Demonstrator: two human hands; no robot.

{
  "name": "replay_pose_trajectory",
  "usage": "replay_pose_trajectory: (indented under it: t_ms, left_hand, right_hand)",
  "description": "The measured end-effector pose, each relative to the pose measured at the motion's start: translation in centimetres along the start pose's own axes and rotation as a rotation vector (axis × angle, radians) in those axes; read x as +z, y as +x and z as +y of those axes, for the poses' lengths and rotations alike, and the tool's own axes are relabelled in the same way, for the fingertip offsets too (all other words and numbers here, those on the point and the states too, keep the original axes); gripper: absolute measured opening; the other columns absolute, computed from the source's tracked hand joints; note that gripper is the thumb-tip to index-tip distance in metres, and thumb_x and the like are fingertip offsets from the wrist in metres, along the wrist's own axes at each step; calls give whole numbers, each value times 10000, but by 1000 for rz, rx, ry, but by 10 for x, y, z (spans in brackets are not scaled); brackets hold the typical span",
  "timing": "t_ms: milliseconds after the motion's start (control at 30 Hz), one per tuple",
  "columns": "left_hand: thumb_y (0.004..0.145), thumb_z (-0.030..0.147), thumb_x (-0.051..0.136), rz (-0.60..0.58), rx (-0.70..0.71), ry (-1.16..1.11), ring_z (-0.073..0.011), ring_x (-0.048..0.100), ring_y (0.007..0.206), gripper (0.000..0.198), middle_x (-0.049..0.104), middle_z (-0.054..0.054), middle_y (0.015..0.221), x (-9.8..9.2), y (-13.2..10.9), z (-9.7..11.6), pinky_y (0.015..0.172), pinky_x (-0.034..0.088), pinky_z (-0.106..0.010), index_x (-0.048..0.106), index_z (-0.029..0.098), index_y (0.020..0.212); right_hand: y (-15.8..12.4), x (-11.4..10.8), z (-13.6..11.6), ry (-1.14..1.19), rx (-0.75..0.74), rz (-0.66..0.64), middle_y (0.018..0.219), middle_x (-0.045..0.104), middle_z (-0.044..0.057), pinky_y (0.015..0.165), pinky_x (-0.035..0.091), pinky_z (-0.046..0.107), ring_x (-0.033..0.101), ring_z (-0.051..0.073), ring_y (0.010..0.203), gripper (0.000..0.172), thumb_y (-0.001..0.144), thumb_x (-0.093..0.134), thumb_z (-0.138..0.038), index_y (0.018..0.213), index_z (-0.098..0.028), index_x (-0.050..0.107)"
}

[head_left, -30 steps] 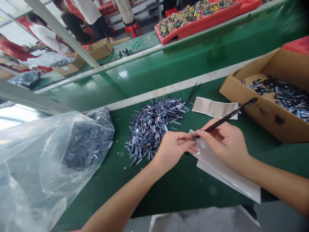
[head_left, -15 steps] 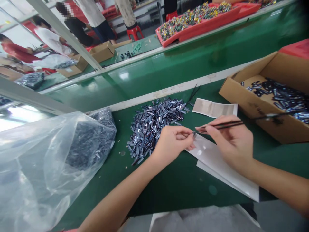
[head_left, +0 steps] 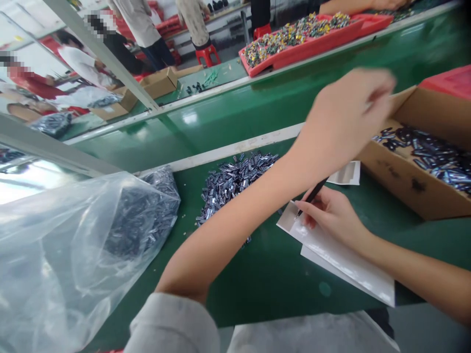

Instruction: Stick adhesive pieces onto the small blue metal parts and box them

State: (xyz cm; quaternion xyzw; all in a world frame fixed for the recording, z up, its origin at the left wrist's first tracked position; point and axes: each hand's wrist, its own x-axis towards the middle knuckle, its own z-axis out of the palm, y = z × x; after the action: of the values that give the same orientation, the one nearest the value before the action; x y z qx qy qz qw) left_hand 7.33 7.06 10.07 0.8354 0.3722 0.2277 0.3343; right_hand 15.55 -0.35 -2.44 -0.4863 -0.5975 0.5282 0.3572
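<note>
A long green factory desk (head_left: 279,294) fills the view, with a transparent plastic bag (head_left: 62,264) of dark metal parts on its left and an open cardboard box (head_left: 412,196) of similar shiny parts on its right. Between them lies a heap of small metal parts (head_left: 235,182), partly behind the left forearm (head_left: 228,211). The left hand (head_left: 349,110) is raised near the box, too blurred to tell whether its grip holds anything. The right hand (head_left: 333,215) pinches black tweezers (head_left: 312,196) in a closed grip, their tips at the upper corner of a white sheet (head_left: 331,250) on the desk. A beige paper strip (head_left: 346,172) lies just beyond.
</note>
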Motion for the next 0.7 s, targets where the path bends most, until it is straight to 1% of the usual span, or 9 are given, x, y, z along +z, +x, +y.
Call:
replay_pose_trajectory:
  t_ms: [33,67,100,133,200,267,433,600,700]
  left_hand:
    - [844,201,267,169,6,62,-193,550,1085,487,651,-54,927,1,-20,-12,652,393,-184,650,20,605]
    - [809,135,433,204,-7,134,-139,610,897,275,675,-50,872,2,-41,-24,672,429,-192,688,60,738]
    - [792,106,494,168,-54,187,-115,607,765,203,680,-43,812,4,-62,-36,668,448,-208,697,89,791]
    - [787,103,523,103,-104,220,-113,593,712,174,675,-38,788,8,-81,-46,674,459,-230,696,110,806]
    - [812,120,534,1,-173,278,-150,589,798,165,674,-49,854,17,-112,-62,761,468,-290,687,134,869]
    - [843,144,521,-62,-208,317,-183,567,915,168,665,-55,941,27,-131,-69,843,440,-343,678,148,902]
    - [885,171,489,-99,-252,355,-192,537,984,191,652,-35,1032,39,-141,-69,856,360,-372,676,184,915]
    - [890,193,506,-100,-271,337,-185,529,997,176,659,-7,1043,33,-142,-67,849,314,-371,681,203,901]
    - [874,170,526,-97,-259,332,-185,517,1031,168,658,-8,1068,25,-142,-68,882,305,-368,666,204,959]
  right_hand:
    - [0,0,0,-35,-13,1,496,608,-30,437,458,267,581,149,417,171,825,617,-301,734,-204,510]
    - [1,0,-1,-65,-24,0,500,611,-31,447,460,271,582,149,418,155,828,609,-290,742,-203,514]
    - [1,0,-2,-91,-33,-4,502,611,-32,456,461,274,581,150,421,142,829,603,-281,747,-203,518]
    - [1,0,-2,-112,-39,-7,501,610,-33,461,458,276,581,150,425,133,830,599,-274,748,-202,522]
    - [2,0,-2,-146,-45,-11,494,599,-35,464,449,277,584,155,438,127,828,596,-269,742,-203,529]
    - [2,1,-2,-182,-50,-3,487,589,-37,466,438,277,587,159,450,136,825,598,-269,723,-204,534]
    - [1,2,-2,-214,-58,17,488,587,-40,472,423,274,568,146,436,140,819,606,-265,710,-204,545]
    - [1,2,-5,-120,-42,28,467,566,-50,449,410,261,541,130,403,148,810,610,-246,688,-205,537]
    - [1,1,-5,-62,-26,40,468,568,-50,447,422,259,547,131,404,144,808,608,-250,693,-205,534]
